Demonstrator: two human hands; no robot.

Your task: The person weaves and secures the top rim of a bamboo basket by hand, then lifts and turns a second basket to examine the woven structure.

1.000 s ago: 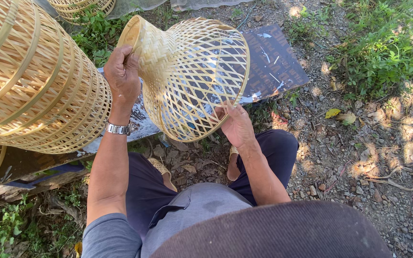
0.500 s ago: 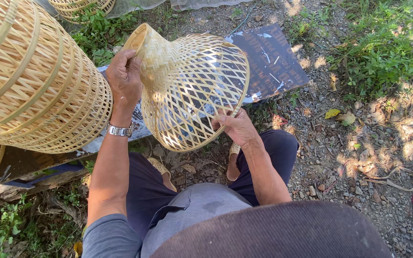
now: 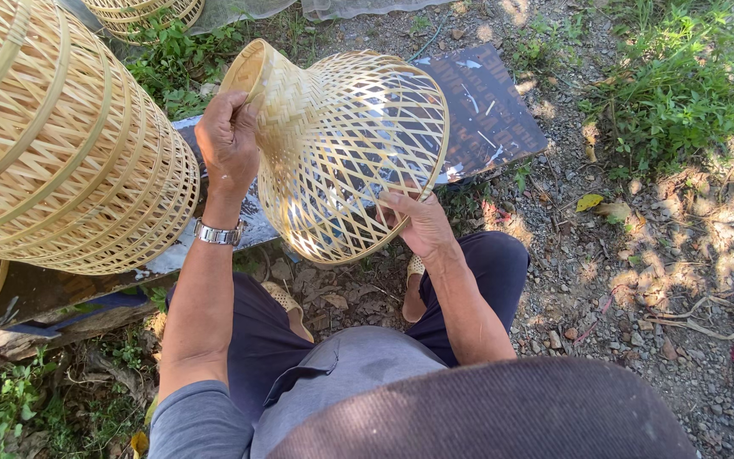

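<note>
Compared with the earlier frame, the pale open-weave bamboo basket with a narrow neck (image 3: 346,153) is sitting slightly more upright, and its wide rim is turning further toward the viewer. It is being held in the air above the person's knees, beside the large stack of woven bamboo baskets (image 3: 61,144). The left hand (image 3: 229,140) is clamping the tightly woven neck; the right hand (image 3: 422,223) is gripping the lower edge of the wide rim. The hands are well apart. Behind the basket, a dark flat board (image 3: 490,102) is lying on the gravel ground (image 3: 639,323). For good control, rotating by the rim while steadying the neck appears advisable, with light pressure to avoid bending the thin strips.
</note>
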